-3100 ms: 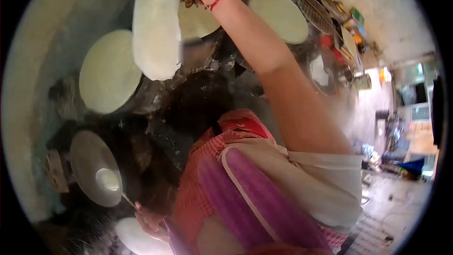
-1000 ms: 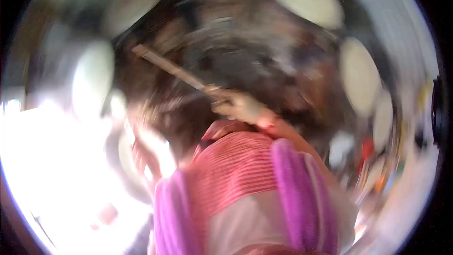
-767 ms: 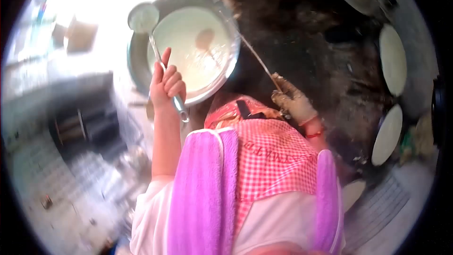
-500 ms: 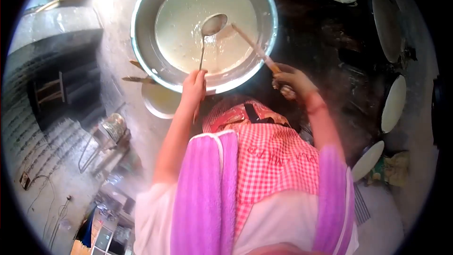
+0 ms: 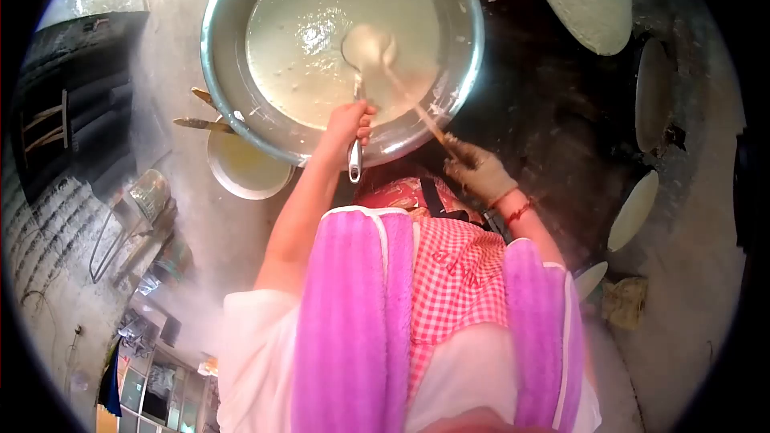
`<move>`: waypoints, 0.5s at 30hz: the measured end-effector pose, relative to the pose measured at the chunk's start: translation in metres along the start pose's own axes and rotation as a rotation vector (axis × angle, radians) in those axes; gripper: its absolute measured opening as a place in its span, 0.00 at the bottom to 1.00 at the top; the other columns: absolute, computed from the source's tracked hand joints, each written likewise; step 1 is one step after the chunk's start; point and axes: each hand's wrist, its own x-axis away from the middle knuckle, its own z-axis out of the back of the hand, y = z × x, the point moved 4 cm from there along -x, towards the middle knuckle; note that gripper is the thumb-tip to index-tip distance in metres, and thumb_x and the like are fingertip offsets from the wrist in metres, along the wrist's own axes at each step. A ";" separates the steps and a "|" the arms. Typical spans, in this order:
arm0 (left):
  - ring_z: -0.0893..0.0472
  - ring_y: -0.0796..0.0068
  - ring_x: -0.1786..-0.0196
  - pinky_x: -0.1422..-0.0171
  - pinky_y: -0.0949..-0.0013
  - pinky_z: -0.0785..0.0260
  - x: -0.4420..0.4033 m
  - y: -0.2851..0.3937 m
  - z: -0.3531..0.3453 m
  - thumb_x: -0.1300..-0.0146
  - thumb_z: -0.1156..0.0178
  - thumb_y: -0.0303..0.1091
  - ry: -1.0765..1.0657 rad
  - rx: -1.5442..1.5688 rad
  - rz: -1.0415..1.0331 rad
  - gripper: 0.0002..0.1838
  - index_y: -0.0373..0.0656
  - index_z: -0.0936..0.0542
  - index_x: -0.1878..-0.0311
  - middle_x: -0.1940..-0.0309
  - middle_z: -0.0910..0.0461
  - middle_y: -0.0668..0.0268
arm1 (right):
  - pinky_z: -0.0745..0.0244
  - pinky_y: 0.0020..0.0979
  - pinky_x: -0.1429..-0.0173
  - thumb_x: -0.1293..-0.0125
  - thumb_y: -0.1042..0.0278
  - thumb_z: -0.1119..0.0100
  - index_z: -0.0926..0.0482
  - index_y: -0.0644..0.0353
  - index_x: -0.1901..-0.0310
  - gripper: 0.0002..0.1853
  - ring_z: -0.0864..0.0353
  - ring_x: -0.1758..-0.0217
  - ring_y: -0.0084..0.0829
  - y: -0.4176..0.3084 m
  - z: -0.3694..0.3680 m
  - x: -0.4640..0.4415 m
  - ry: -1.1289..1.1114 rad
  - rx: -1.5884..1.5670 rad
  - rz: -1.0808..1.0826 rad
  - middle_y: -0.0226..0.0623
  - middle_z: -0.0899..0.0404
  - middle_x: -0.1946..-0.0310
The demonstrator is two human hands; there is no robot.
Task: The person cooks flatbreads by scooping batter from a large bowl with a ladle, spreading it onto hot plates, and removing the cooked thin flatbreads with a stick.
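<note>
A large metal basin (image 5: 221,56) of pale, runny batter (image 5: 297,72) stands in front of me. My left hand (image 5: 350,123) is closed round the handle of a metal ladle (image 5: 366,46), whose bowl rests in the batter near the middle. From the right, my right hand (image 5: 479,172), in a soiled glove, grips a thin wooden stick (image 5: 431,123). The stick's far end reaches over the batter and meets the ladle's bowl; motion blurs that end.
Round pans with pale sheets (image 5: 584,0) line the right side, beside a dark, sooty surface. A smaller bowl (image 5: 249,167) sits below the basin's left edge, with wooden-handled tools (image 5: 204,124) near it. A bucket (image 5: 151,195) is at the left.
From beside the pans, the view has turned to the basin. The ladle, earlier raised outside the basin and then over it, is now down in the batter. The stick's tip has moved to the ladle.
</note>
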 end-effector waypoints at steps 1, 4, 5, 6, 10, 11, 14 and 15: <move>0.37 0.83 0.86 0.83 0.75 0.41 0.010 0.004 -0.018 0.28 0.52 0.40 -0.170 0.357 0.104 0.15 0.36 0.27 0.60 0.84 0.36 0.75 | 0.23 0.34 0.60 0.37 0.62 0.41 0.26 0.53 0.39 0.23 0.18 0.64 0.35 0.002 0.001 0.002 0.025 0.271 0.244 0.40 0.18 0.56; 0.43 0.87 0.87 0.83 0.79 0.44 0.064 0.023 -0.046 0.28 0.52 0.39 -0.201 0.469 0.010 0.14 0.35 0.30 0.57 0.85 0.43 0.79 | 0.26 0.36 0.46 0.38 0.63 0.40 0.26 0.53 0.39 0.24 0.21 0.50 0.40 -0.051 0.027 0.025 -0.034 0.552 0.161 0.43 0.21 0.52; 0.43 0.87 0.87 0.83 0.78 0.44 0.082 0.026 -0.054 0.28 0.52 0.38 -0.219 0.547 -0.019 0.13 0.35 0.30 0.57 0.85 0.43 0.79 | 0.25 0.38 0.48 0.39 0.62 0.41 0.25 0.50 0.40 0.23 0.21 0.53 0.44 -0.051 0.032 0.036 -0.020 0.633 0.156 0.44 0.21 0.56; 0.43 0.88 0.87 0.84 0.78 0.44 0.102 0.034 -0.060 0.28 0.51 0.38 -0.188 0.544 -0.076 0.12 0.36 0.30 0.57 0.85 0.45 0.80 | 0.25 0.41 0.54 0.39 0.62 0.41 0.24 0.49 0.41 0.22 0.22 0.59 0.45 -0.050 0.034 0.044 0.071 0.626 0.293 0.43 0.22 0.63; 0.43 0.89 0.88 0.86 0.79 0.45 0.181 0.069 -0.083 0.28 0.51 0.38 -0.225 0.554 -0.357 0.12 0.37 0.30 0.56 0.85 0.44 0.79 | 0.25 0.40 0.60 0.38 0.61 0.41 0.25 0.49 0.41 0.22 0.22 0.65 0.45 -0.079 0.044 0.084 0.245 0.532 0.554 0.45 0.24 0.67; 0.43 0.89 0.88 0.87 0.79 0.45 0.199 0.080 -0.086 0.28 0.51 0.38 -0.271 0.582 -0.433 0.12 0.37 0.29 0.56 0.85 0.44 0.79 | 0.25 0.41 0.60 0.39 0.63 0.39 0.25 0.48 0.39 0.24 0.23 0.66 0.47 -0.090 0.048 0.091 0.271 0.571 0.576 0.47 0.25 0.69; 0.43 0.88 0.89 0.88 0.79 0.44 0.266 0.118 -0.097 0.25 0.57 0.37 -0.527 0.618 -0.629 0.14 0.35 0.28 0.53 0.85 0.44 0.78 | 0.25 0.32 0.65 0.38 0.67 0.38 0.28 0.51 0.36 0.27 0.22 0.69 0.32 -0.121 0.071 0.107 0.198 0.134 0.755 0.40 0.21 0.65; 0.43 0.88 0.89 0.88 0.79 0.44 0.290 0.133 -0.096 0.24 0.59 0.37 -0.630 0.636 -0.702 0.16 0.35 0.27 0.52 0.85 0.45 0.78 | 0.24 0.30 0.64 0.37 0.68 0.38 0.29 0.53 0.35 0.27 0.22 0.68 0.27 -0.138 0.076 0.109 0.026 -0.181 0.726 0.41 0.19 0.60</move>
